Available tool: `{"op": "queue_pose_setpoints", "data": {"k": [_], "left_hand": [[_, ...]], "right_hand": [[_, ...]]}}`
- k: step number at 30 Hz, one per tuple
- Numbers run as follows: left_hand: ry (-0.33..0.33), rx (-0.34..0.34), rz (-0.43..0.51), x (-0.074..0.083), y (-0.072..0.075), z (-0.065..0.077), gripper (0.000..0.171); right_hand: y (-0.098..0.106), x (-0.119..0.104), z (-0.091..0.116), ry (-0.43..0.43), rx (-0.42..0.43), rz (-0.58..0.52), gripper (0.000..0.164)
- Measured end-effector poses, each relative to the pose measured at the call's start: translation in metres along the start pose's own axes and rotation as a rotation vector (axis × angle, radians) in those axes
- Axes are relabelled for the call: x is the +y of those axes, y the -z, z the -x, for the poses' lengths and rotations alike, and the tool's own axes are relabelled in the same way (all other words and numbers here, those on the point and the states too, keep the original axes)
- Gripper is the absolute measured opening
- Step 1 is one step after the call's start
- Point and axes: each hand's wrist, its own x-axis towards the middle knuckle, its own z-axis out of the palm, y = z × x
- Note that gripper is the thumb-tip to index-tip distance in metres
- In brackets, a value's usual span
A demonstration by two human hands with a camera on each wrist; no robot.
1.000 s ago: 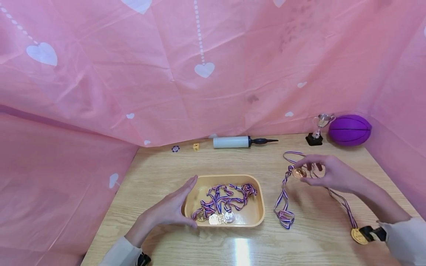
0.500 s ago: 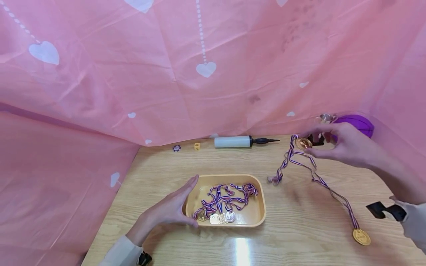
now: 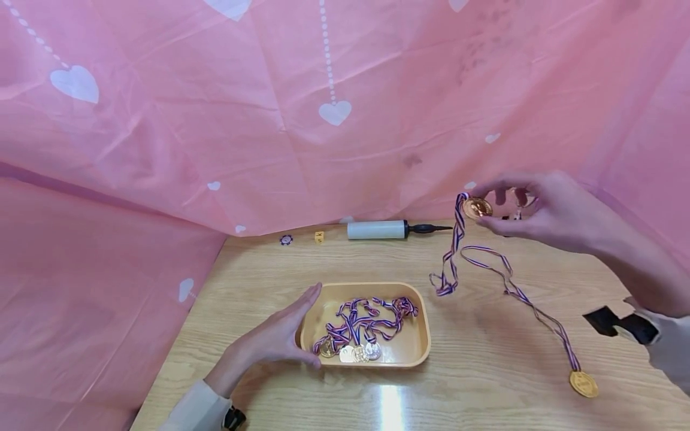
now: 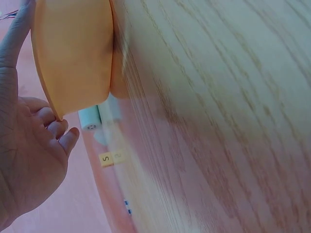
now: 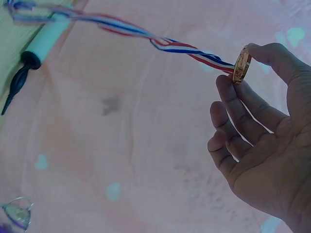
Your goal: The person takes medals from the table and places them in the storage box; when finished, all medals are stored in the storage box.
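In the head view my left hand (image 3: pixel 269 338) grips the left end of a shallow yellow plastic tub (image 3: pixel 424 335), thumb at the front edge and fingers near the back. Its curled fingertips meet the rim in the left wrist view. Several medals (image 3: pixel 372 351) with tangled striped ribbons lie inside the tub. At the right, my right hand (image 3: pixel 560 209) pinches a gold-coloured medal (image 3: pixel 478 208) by its edges between thumb and fingertips, raised above the table. Its red, white and blue ribbon (image 5: pixel 170 46) hangs down. Another gold medal (image 3: pixel 584 384) lies at the table's right front, its ribbon stretched behind it.
A white hand pump (image 3: pixel 377 230) with a black nozzle lies along the back edge. Left of it sit a yellow letter cube (image 3: pixel 319 237) and a poker chip (image 3: pixel 286 240). My right hand mostly hides a small trophy (image 5: pixel 18 213). Pink cloth (image 3: pixel 269 149) encloses the table.
My right hand has lifted the pinched medal up and back, and its ribbon has come away from the other medal's ribbon. The left hand has stayed at the tub.
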Motion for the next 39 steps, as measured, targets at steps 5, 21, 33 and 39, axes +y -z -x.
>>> {"op": "queue_pose_setpoints", "data": {"k": [5, 21, 33, 39], "left_hand": [[0.000, 0.004, 0.005, 0.000, 0.000, 0.000, 0.148], [-0.001, 0.003, 0.014, -0.001, -0.001, -0.001, 0.148], [-0.006, 0.012, 0.004, -0.001, -0.001, -0.001, 0.147], [-0.006, 0.009, 0.009, 0.000, -0.002, 0.000, 0.147]], "right_hand": [[-0.002, -0.016, -0.008, -0.001, -0.015, -0.001, 0.038], [-0.021, -0.042, -0.031, 0.218, -0.033, -0.068, 0.041], [-0.074, -0.031, -0.027, 0.194, -0.182, -0.191, 0.029], [-0.113, -0.022, -0.011, 0.096, -0.248, -0.109, 0.026]]}}
